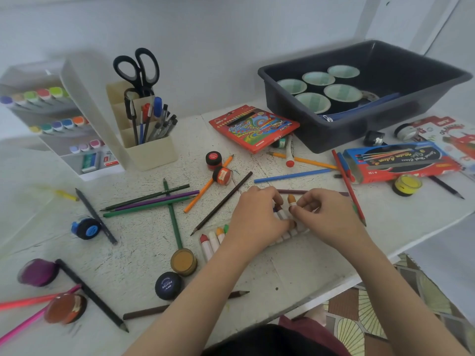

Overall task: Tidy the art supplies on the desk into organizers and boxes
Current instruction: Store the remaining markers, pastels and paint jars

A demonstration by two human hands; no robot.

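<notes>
While my right grip [326, 214] pinches the orange-brown wax crayon in a white paper wrapper [291, 200] near its tip, my left grip [257, 217] curls over the row of white-wrapped crayons [213, 240] lying on the white speckled table [282, 268] and holds it steady. The pinched crayon stands just above that row, between both grips.

Status, by my estimate: early stage.

Done:
- Pens and black-handled scissors [140, 68] stand in the cream compartment holder [151, 152].
- Markers sit in the clear plastic organizer [77, 98].
- Paper cups [343, 92] sit in the dark grey plastic tub [334, 140].

Remaining:
- Loose colour pencils [151, 199], round poster-paint pots [168, 285] and the red cardboard colour-pencil box [253, 127] lie scattered across the table.
- No crayon box is in view.
</notes>
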